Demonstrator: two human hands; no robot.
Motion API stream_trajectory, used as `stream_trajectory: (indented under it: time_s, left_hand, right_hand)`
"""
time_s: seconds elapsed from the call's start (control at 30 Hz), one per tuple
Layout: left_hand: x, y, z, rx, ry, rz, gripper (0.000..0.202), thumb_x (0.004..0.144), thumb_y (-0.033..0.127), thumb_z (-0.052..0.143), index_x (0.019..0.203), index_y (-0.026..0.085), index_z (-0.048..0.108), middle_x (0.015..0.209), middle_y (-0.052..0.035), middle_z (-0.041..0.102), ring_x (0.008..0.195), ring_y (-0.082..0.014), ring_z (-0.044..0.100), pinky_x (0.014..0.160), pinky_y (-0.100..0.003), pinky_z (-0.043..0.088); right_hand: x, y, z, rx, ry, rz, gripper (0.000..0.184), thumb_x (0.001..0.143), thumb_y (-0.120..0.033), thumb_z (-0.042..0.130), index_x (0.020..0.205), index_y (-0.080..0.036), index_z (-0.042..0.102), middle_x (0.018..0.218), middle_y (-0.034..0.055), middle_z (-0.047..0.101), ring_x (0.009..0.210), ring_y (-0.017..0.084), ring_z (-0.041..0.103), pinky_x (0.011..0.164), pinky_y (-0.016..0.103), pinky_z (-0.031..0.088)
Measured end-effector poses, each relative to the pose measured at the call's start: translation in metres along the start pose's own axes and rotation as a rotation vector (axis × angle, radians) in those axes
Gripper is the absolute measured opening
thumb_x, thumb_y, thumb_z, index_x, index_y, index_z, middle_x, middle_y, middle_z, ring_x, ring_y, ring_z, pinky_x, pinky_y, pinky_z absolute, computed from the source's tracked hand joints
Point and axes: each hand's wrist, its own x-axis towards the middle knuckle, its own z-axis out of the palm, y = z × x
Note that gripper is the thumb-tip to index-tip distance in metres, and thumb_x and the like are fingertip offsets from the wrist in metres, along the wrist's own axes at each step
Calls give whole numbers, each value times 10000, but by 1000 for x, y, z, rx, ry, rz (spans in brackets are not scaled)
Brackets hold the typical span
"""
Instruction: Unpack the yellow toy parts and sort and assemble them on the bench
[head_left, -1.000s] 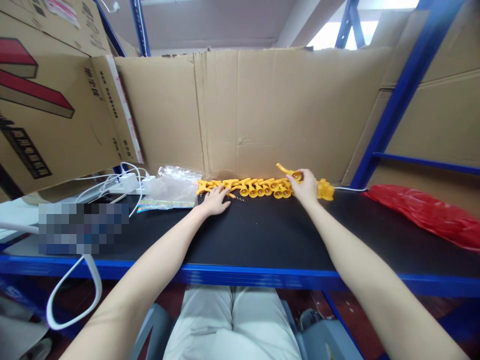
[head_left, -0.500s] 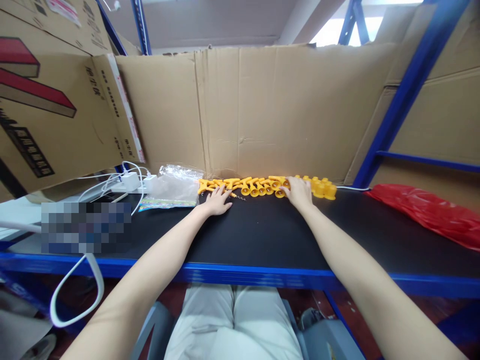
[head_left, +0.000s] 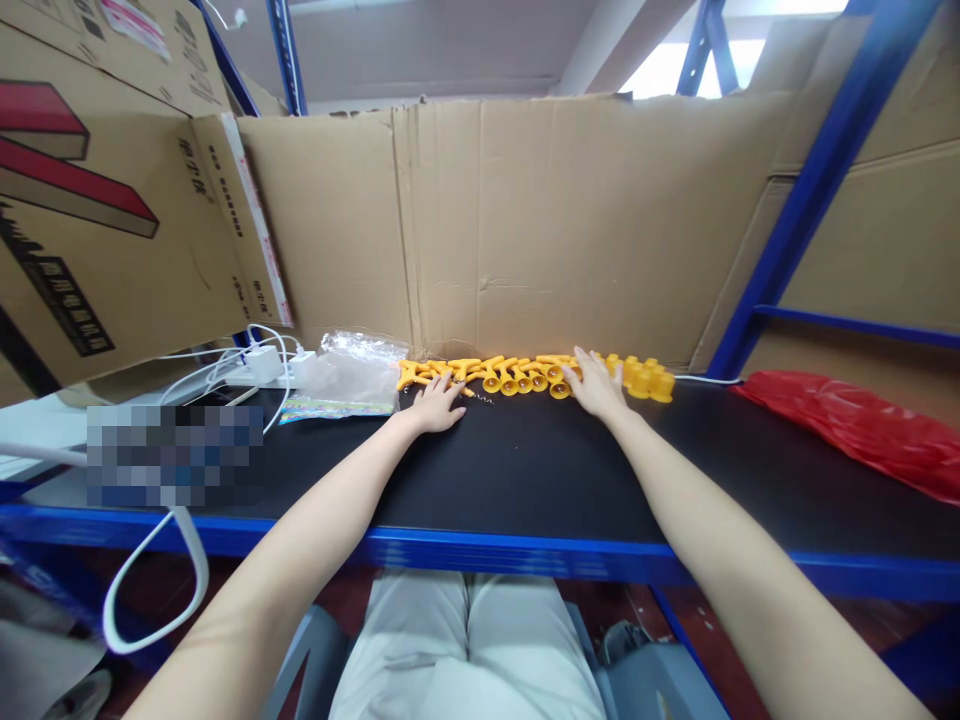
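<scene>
A row of several yellow plastic parts point(head_left: 517, 374) lies along the back of the black bench top point(head_left: 525, 470), against a cardboard wall. My left hand point(head_left: 437, 403) rests flat on the bench at the row's left end, fingers spread and touching the parts. My right hand point(head_left: 597, 383) lies flat on the row's right half, fingers stretched out over the parts, holding nothing. A small metal spring point(head_left: 480, 398) lies on the bench just in front of the row.
A clear plastic bag point(head_left: 346, 375) and white chargers with cables point(head_left: 259, 365) lie at the back left. A red plastic bag point(head_left: 855, 430) lies at the right. Cardboard boxes point(head_left: 97, 200) hang over the left. A blue rack post point(head_left: 795, 220) stands at the right.
My right hand held one yellow part raised above the row; it has set it down in the row and now lies flat and open. The left hand has barely moved.
</scene>
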Motion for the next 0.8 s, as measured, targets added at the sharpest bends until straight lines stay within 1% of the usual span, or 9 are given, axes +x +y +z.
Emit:
stream_trajectory:
  time_s: [0.1, 0.17, 0.27, 0.4, 0.5, 0.63, 0.73, 0.77, 0.8]
  left_hand:
    - [-1, 1, -1, 6, -10, -1, 633, 856, 436, 406, 1441, 232, 274, 1554, -111, 65, 1418, -326, 80, 1082, -555, 217]
    - [-1, 1, -2, 1, -3, 1, 630, 852, 431, 412, 1436, 236, 282, 1553, -109, 81, 1416, -329, 88, 1079, -554, 224]
    - [-1, 1, -1, -6, 3, 4, 627, 847, 430, 416, 1433, 248, 285, 1551, -102, 108, 1415, -330, 94, 1074, -557, 231]
    - [-1, 1, 0, -6, 4, 1, 624, 850, 431, 413, 1433, 248, 284, 1551, -102, 106, 1417, -325, 89, 1077, -552, 230]
    - [-1, 1, 0, -14, 4, 1, 620, 852, 428, 418, 1431, 245, 292, 1552, -100, 107, 1416, -330, 87, 1077, -555, 231]
    - [-2, 2, -2, -8, -9, -4, 620, 857, 421, 415, 1435, 239, 284, 1554, -102, 96, 1418, -327, 79, 1082, -551, 224]
    - [-2, 2, -2, -20, -2, -8, 615, 853, 420, 425, 1428, 245, 297, 1552, -100, 114, 1418, -326, 84, 1083, -547, 223]
    - [-2, 2, -2, -21, 0, -8, 614, 852, 421, 424, 1427, 245, 300, 1552, -100, 118, 1418, -327, 86, 1082, -548, 226]
    - [-1, 2, -1, -17, -1, -7, 613, 853, 423, 421, 1427, 244, 299, 1552, -102, 118, 1417, -329, 88, 1080, -549, 229]
  right_hand:
    - [4, 9, -11, 23, 104, 131, 463, 943, -388, 335, 1351, -184, 414, 1419, 180, 402, 1339, 296, 311, 1069, 614, 82]
    - [3, 22, -18, 17, 161, 241, 461, 926, -325, 350, 1355, -166, 407, 1431, 175, 386, 1341, 293, 305, 1067, 611, 113]
    - [-3, 47, -23, -70, 250, 341, 472, 862, -224, 373, 1324, -153, 438, 1420, 151, 409, 1335, 276, 310, 1067, 599, 143]
    - [-11, 70, -20, -155, 204, 446, 487, 778, -183, 421, 1257, -184, 510, 1407, 112, 434, 1346, 287, 290, 1065, 617, 153]
    - [-11, 69, -16, -206, 202, 446, 477, 743, -183, 447, 1208, -171, 553, 1359, 137, 481, 1346, 317, 282, 1056, 635, 149]
    - [-4, 53, -24, -308, 236, 428, 425, 741, -166, 446, 1132, -128, 608, 1245, 179, 562, 1301, 322, 341, 1033, 639, 176]
    - [6, 45, -34, -348, 131, 517, 276, 728, -185, 518, 949, -140, 676, 1094, 189, 630, 1157, 347, 478, 974, 656, 241]
    - [9, 44, -37, -325, 100, 544, 199, 713, -188, 553, 859, -154, 684, 1035, 183, 648, 1117, 350, 507, 957, 649, 264]
    - [12, 44, -39, -247, 106, 522, 116, 694, -186, 590, 766, -163, 678, 970, 181, 659, 1084, 358, 527, 937, 649, 279]
